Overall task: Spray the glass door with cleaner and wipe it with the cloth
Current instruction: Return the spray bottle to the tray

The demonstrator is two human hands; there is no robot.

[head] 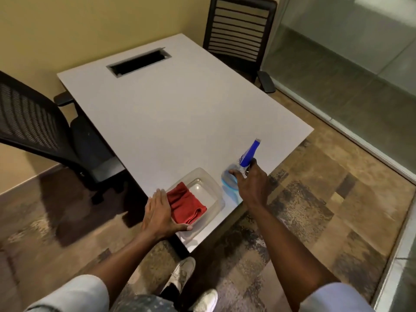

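A folded red cloth (186, 204) lies in a clear plastic tray (213, 188) near the front corner of the white table (171, 109). My left hand (158, 213) rests flat over the cloth's left edge and the tray's rim, fingers spread and not gripping. A clear spray bottle (229, 180) with a blue trigger head (248, 154) stands to the right of the tray. My right hand (252, 183) wraps around the bottle's neck, just below the trigger. Glass panels (337, 64) with a frosted band run along the right side of the room.
A black mesh chair (38, 122) stands at the table's left and a black slatted chair (240, 34) at its far side. A cable slot (138, 61) is cut into the tabletop. Patterned carpet (315, 210) lies between the table and the glass.
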